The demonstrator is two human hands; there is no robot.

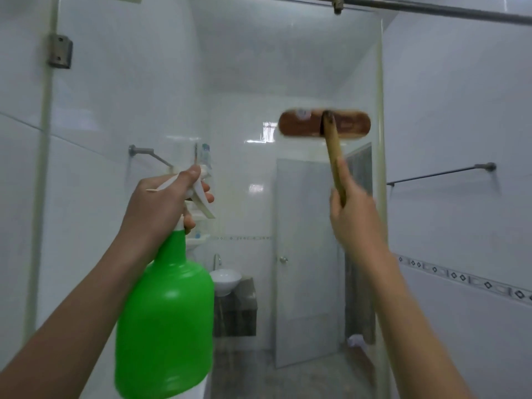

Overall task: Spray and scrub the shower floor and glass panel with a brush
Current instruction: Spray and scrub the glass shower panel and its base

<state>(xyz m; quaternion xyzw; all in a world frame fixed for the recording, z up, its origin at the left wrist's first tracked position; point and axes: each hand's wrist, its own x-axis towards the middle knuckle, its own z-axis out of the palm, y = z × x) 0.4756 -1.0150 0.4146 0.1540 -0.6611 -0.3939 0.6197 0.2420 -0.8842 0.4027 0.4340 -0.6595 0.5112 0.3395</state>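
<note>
Faces the clear glass panel of a shower, both bare arms raised.

Grips, with the left hand, a green spray bottle by its white trigger head, thumb over the top, fingers curled round the trigger, nozzle turned toward the glass. Covers the lower left of the panel with the bottle's body.

Wraps the right hand round the wooden handle of a brush, held upright. Brown oblong head blurred, high against the panel near its right edge; impossible to tell whether touching.

Through the glass: a grey door, a small white basin on a dark stand, white tiles, grey floor.

Right of the panel's edge, a tiled wall with a thin towel bar and a patterned border strip. Overhead, a metal rail; at upper left, a metal hinge.
</note>
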